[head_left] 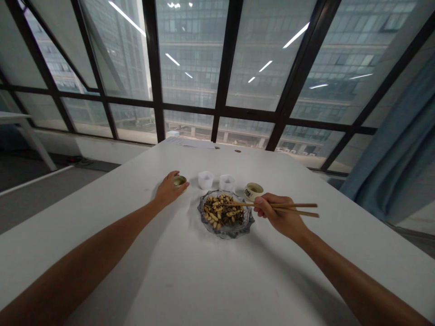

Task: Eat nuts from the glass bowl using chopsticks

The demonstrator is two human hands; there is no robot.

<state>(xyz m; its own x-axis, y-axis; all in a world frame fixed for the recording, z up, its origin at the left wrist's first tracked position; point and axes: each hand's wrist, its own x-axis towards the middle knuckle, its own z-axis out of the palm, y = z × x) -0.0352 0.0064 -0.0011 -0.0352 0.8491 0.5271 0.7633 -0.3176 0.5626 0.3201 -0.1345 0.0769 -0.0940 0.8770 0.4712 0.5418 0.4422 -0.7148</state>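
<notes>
A glass dish (246,225) full of mixed nuts and seeds (222,210) sits in the middle of the white table (190,276). My right hand (278,215) grips a pair of wooden chopsticks (299,208), whose tips reach left over the dish. My left hand (167,189) is wrapped round a small greenish cup (180,180) left of the dish. Two small white cups (205,179) (227,182) and a cream cup with dark lettering (253,190) stand in a row behind the dish.
Papers (190,141) lie at the table's far edge before tall black-framed windows. A blue curtain (404,154) hangs at the right. Another white table (16,118) stands far left.
</notes>
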